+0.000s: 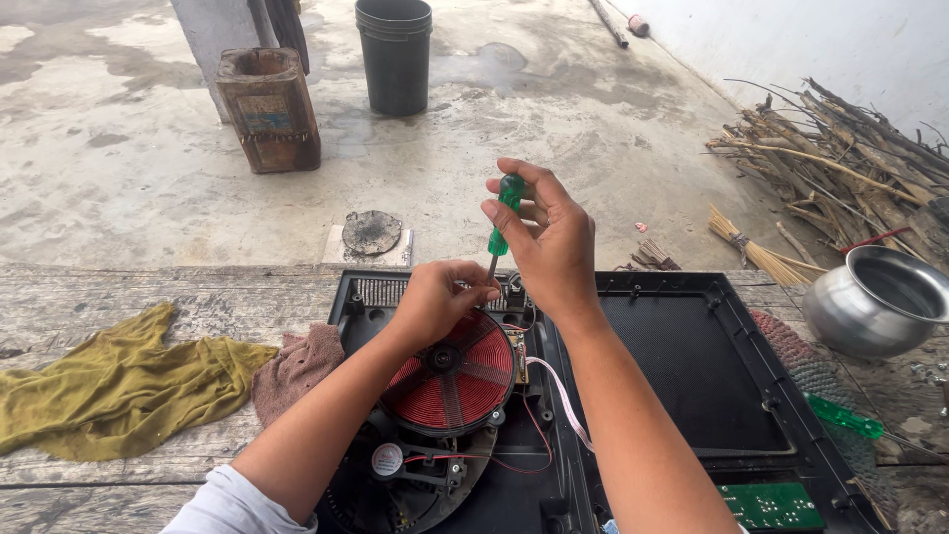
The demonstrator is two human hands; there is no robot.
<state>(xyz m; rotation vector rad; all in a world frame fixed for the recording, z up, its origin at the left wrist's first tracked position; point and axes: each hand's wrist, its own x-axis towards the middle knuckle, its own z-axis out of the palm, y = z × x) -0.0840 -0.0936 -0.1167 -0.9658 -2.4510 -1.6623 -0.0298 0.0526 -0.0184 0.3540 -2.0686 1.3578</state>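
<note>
On the weathered wooden counter (148,297) lies an opened induction cooker (593,396), its black housing split into two halves, the right half a bare tray with a green circuit board (771,504) at its near corner. Beyond the counter, on the stained concrete floor, stand a black bucket (393,54) and a rusty tin can (269,109), with a heap of dry sticks (840,158) against the wall at right. A yellow-green cloth (119,386) sprawls on the counter's left, a smaller pinkish rag (295,366) just beside the cooker. At the right edge sits a steel pot (875,302). In the left half of the cooker the red copper coil (450,381) shows, red wires and a pale ribbon cable (563,396) running from it. The right hand (554,247) is raised above the cooker, its grip pinched around the handle of a green screwdriver (504,222) held upright, tip down. The left hand (440,297) rests at the coil's far rim, fingers curled around the screwdriver's shaft near the tip. A second green screwdriver (840,415) lies on the counter, right of the cooker.
</note>
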